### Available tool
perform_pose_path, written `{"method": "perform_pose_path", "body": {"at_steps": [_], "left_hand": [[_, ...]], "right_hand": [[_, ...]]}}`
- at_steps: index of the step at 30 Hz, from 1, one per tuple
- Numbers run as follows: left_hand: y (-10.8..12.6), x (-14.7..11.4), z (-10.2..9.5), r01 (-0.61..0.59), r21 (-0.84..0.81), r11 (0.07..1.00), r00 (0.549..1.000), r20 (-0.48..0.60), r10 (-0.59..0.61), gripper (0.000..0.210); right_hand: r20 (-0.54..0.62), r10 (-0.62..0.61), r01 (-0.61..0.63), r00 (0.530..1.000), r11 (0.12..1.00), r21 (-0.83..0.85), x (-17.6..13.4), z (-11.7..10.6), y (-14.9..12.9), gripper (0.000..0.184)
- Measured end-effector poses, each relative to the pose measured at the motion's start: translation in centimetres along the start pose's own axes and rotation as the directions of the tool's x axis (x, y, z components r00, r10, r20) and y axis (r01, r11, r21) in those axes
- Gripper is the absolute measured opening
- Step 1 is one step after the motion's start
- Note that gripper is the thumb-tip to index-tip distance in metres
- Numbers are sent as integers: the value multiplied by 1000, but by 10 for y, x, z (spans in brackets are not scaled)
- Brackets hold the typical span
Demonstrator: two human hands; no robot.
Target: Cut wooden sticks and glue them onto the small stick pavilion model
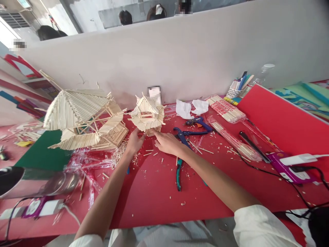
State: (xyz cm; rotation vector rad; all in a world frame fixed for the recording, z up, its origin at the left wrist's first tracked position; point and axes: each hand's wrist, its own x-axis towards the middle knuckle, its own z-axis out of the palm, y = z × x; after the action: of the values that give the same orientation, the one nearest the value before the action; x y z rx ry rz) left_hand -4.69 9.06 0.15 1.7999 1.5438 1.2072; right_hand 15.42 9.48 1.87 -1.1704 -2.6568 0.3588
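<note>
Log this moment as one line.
left hand: at small stick model | right hand: at its base | nearby: large stick model, glue gun, green-handled tool

Bright, diffuse light fills the scene, strongest at the upper left edge, which washes out to near white. A soft shadow darkens the table [154, 209] just right of the left forearm [104, 197]. Glints catch the plastic wrap [84, 159]. Wide-angle distortion tilts the partition [180, 58] and stretches the sleeve [264, 226]. Fine detail on the small model [147, 115] looks slightly soft, pixelated blocks mask several patches, and the top right corner falls dark.
</note>
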Motion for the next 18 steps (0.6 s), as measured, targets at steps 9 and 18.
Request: {"method": "perform_pose_path", "body": {"at_steps": [9, 18], "left_hand": [[4, 12, 7, -38, 58, 998, 998, 55, 35, 31], [1, 18, 18, -72, 26, 997, 997, -20, 73, 40]], "right_hand": [[-6, -7, 7, 1000, 1000, -16, 2, -1, 2, 65], [-6, -2, 2, 1000, 1000, 5, 3, 2, 4, 65]]}}
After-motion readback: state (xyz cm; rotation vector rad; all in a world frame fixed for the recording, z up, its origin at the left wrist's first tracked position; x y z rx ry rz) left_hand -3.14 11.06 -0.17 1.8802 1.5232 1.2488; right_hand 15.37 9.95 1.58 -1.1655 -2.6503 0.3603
